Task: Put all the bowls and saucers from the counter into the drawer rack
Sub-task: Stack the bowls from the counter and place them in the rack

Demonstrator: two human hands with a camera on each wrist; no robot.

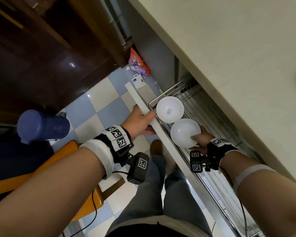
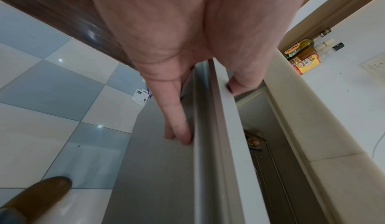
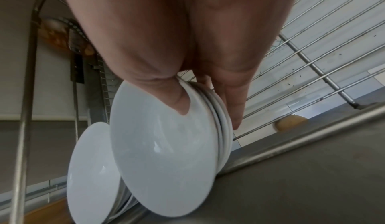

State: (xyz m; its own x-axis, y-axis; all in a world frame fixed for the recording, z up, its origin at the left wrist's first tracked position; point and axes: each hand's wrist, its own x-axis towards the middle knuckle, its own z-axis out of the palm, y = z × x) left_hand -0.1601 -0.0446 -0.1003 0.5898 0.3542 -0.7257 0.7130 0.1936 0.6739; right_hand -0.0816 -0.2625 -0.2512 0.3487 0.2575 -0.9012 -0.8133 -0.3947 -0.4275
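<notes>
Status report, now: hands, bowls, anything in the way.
Left hand grips drawer front. Right hand holds white bowl stack over drawer rack. Another bowl already racked alongside. Nothing seen blocking.

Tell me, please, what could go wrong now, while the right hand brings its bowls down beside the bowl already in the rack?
1. The right hand pinches a stack of bowls by the rim only; one could slip out.
2. The stack is close to the bowl in the rack; they might knock and chip.
3. The left hand grips the drawer front; if the drawer moves, the bowl inside may slide.
</notes>
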